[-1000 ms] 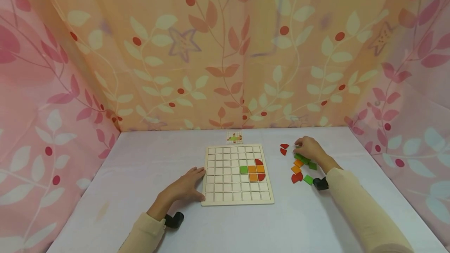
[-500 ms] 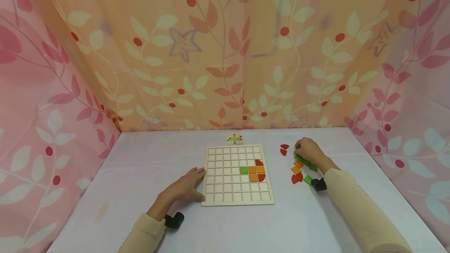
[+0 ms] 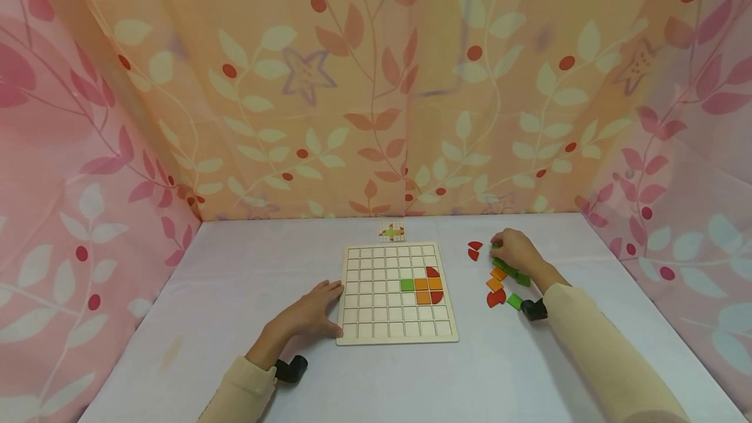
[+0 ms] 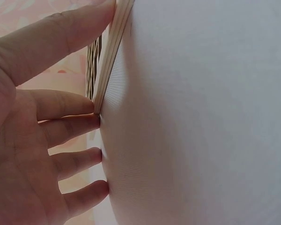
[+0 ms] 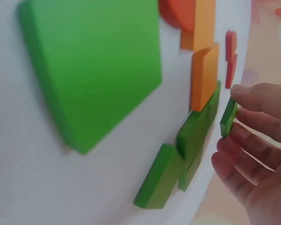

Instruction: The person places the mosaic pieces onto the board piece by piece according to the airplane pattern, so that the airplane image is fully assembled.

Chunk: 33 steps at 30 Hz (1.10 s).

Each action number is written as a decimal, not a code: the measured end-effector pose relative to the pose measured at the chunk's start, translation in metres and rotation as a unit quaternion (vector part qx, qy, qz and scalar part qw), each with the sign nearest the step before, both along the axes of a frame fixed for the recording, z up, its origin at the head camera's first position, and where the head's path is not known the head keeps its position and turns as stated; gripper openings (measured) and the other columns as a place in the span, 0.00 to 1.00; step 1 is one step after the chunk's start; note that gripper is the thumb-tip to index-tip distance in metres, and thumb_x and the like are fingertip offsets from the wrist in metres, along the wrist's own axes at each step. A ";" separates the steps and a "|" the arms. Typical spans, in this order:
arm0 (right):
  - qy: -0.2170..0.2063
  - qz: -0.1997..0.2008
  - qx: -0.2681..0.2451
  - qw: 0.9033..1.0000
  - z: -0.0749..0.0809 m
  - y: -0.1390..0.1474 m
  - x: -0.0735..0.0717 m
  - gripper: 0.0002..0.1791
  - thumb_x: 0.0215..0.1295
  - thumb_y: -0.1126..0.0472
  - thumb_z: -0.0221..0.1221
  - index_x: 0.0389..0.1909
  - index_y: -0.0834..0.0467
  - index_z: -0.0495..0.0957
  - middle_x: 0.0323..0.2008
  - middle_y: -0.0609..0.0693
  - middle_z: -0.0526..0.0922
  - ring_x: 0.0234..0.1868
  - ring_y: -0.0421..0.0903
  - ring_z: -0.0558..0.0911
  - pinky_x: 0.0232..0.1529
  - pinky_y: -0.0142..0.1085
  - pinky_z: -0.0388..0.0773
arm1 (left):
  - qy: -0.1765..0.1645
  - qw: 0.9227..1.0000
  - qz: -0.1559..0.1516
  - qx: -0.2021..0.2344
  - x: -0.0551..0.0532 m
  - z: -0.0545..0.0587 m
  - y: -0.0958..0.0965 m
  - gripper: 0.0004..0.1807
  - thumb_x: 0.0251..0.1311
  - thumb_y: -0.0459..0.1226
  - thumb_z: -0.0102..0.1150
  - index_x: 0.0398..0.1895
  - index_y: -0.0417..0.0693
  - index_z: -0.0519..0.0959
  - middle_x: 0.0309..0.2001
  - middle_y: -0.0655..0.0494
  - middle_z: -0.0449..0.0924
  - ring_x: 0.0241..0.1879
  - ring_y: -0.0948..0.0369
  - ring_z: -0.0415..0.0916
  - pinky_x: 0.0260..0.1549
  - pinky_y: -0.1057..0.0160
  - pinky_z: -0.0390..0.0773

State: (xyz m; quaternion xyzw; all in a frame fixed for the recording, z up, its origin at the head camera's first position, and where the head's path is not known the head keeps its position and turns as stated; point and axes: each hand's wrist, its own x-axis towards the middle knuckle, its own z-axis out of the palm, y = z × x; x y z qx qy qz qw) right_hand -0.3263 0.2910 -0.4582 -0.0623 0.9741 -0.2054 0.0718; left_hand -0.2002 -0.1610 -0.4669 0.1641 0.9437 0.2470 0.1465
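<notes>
Head view: the right hand (image 3: 517, 250) covers the tile it holds and part of the loose pile. Right wrist view: that hand pinches a thin green square tile (image 5: 228, 117) between thumb and fingers, clear of the pile. The nearest loose green tile (image 5: 93, 65) is blurred and cropped at the top; behind it, more green tiles (image 5: 192, 133) overlap. The left hand (image 3: 308, 312) is spread wide, thumb and fingertips against the left edge of the gridded board (image 3: 364, 312), holding nothing in a grip. Left wrist view: board nearly edge-on, face mostly hidden; pale wood, layered edge. Printed card (image 3: 391, 231) beyond it: detail too small to read. On the board: one green square, three orange squares, two red quarter-circles. Right of it, on white cloth (image 3: 235, 390), lie loose orange squares (image 3: 495, 284) and red quarter-circles, flat-faced, smooth.
</notes>
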 end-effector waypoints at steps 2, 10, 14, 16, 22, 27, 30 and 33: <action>0.013 0.012 -0.002 1.000 0.001 -0.002 0.002 0.19 0.63 0.61 0.62 0.50 0.70 0.80 0.45 0.64 0.80 0.44 0.57 0.78 0.55 0.53 0.77 | -0.001 1.000 0.000 -0.001 0.000 0.000 0.000 0.50 0.41 0.40 0.78 0.69 0.33 0.64 0.73 0.42 0.60 0.75 0.41 0.49 0.70 0.40 0.57; 0.044 0.040 -0.028 0.998 0.006 -0.013 0.012 0.18 0.62 0.60 0.62 0.48 0.69 0.81 0.41 0.61 0.80 0.39 0.54 0.78 0.46 0.48 0.80 | -0.007 1.000 0.005 0.000 0.001 0.001 0.001 0.50 0.42 0.40 0.78 0.70 0.34 0.63 0.74 0.43 0.60 0.75 0.41 0.49 0.70 0.40 0.57; 0.045 0.042 -0.045 0.997 0.007 -0.018 0.017 0.18 0.62 0.61 0.62 0.48 0.69 0.81 0.39 0.59 0.79 0.37 0.51 0.76 0.38 0.39 0.78 | -0.004 1.000 0.005 -0.004 0.000 0.001 0.001 0.50 0.42 0.40 0.78 0.70 0.34 0.63 0.74 0.43 0.60 0.75 0.41 0.49 0.70 0.40 0.56; 0.044 0.043 -0.048 0.997 0.009 -0.021 0.021 0.18 0.62 0.61 0.63 0.49 0.69 0.81 0.39 0.59 0.79 0.37 0.51 0.75 0.37 0.37 0.77 | -0.004 1.000 0.007 -0.006 0.000 0.001 0.001 0.50 0.42 0.40 0.78 0.70 0.34 0.64 0.74 0.43 0.60 0.75 0.41 0.49 0.70 0.40 0.56; 0.054 0.041 -0.051 0.996 0.012 -0.032 0.032 0.16 0.61 0.62 0.65 0.47 0.67 0.82 0.40 0.58 0.79 0.40 0.53 0.76 0.42 0.42 0.80 | -0.009 1.000 0.012 -0.002 0.000 0.000 0.001 0.50 0.42 0.40 0.78 0.70 0.35 0.64 0.74 0.44 0.60 0.75 0.42 0.49 0.70 0.41 0.57; 0.065 0.045 -0.049 0.996 0.013 -0.041 0.040 0.16 0.60 0.61 0.66 0.46 0.66 0.83 0.40 0.57 0.80 0.41 0.53 0.77 0.45 0.44 0.80 | -0.009 1.000 0.010 -0.003 0.001 -0.001 0.002 0.50 0.42 0.40 0.78 0.70 0.35 0.64 0.74 0.44 0.60 0.76 0.42 0.49 0.70 0.41 0.57; 0.071 0.048 -0.049 0.995 0.014 -0.045 0.044 0.15 0.59 0.61 0.66 0.45 0.65 0.83 0.39 0.55 0.80 0.41 0.52 0.76 0.44 0.43 0.80 | -0.008 1.000 0.009 -0.003 0.001 0.000 0.002 0.50 0.43 0.40 0.78 0.70 0.35 0.64 0.74 0.44 0.59 0.76 0.43 0.49 0.70 0.41 0.57; 0.084 0.064 -0.046 0.993 0.015 -0.050 0.048 0.15 0.58 0.61 0.67 0.45 0.64 0.83 0.38 0.55 0.79 0.41 0.52 0.76 0.44 0.43 0.80 | -0.007 1.000 0.008 -0.002 0.001 0.000 0.001 0.50 0.43 0.40 0.77 0.70 0.35 0.64 0.74 0.44 0.60 0.76 0.42 0.49 0.71 0.42 0.56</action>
